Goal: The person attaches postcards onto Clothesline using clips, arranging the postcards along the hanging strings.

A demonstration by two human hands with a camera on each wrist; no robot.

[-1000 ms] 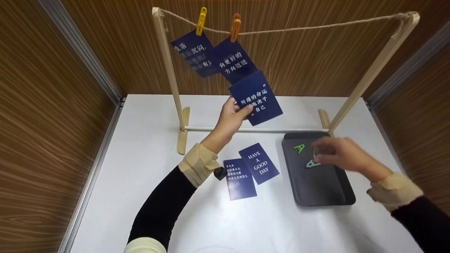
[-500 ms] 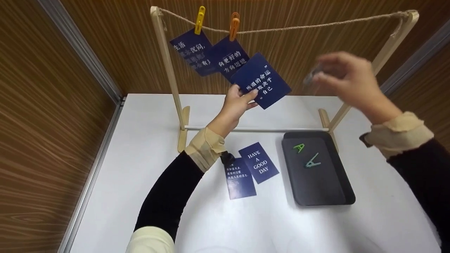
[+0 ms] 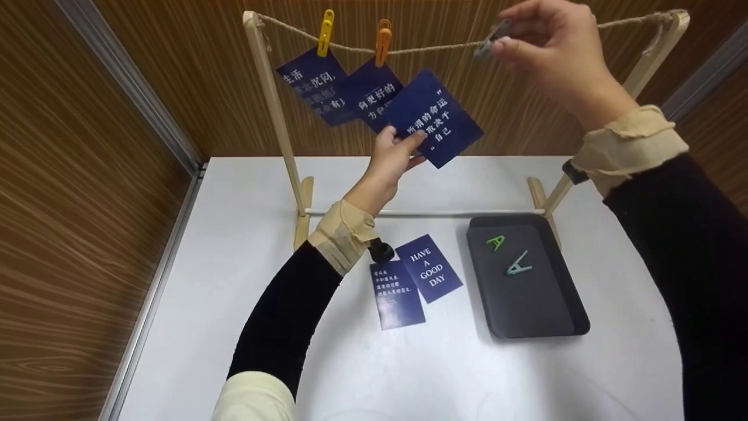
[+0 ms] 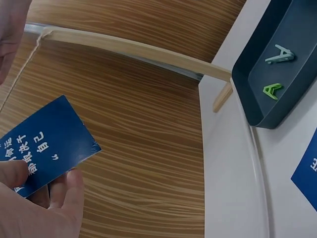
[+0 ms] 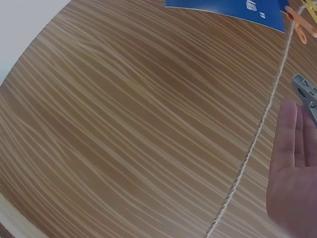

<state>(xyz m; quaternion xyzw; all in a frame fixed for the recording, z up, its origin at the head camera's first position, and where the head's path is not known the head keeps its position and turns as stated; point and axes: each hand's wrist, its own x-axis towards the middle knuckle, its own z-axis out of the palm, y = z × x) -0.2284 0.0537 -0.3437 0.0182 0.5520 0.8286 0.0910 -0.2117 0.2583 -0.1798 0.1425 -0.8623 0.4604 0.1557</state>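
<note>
My left hand point(image 3: 388, 164) pinches a dark blue card point(image 3: 441, 120) with white lettering by its lower left edge, thumb in front and fingers behind. The card is tilted, below the rope point(image 3: 438, 48), and partly covers a hanging card point(image 3: 369, 88). Up at the rope, my right hand point(image 3: 561, 55) pinches a grey clothespin point(image 3: 494, 40) between thumb and fingers. That clothespin point(image 5: 305, 91) also shows at the edge of the right wrist view. An orange clothespin point(image 3: 383, 44) and a yellow clothespin point(image 3: 326, 34) grip the rope, each with a card beneath.
The rope spans a wooden frame point(image 3: 272, 105) on the white table. Two blue cards, one reading HAVE A GOOD DAY point(image 3: 429, 269), the other point(image 3: 398, 295) beside it, lie in front. A dark tray point(image 3: 537, 316) holds a green clothespin point(image 3: 496, 242) and a pale teal clothespin point(image 3: 519, 264).
My right hand has risen from the tray to the rope, carrying the grey clothespin. My left hand has lifted its card upward, closer to the rope, and tilted it further.
</note>
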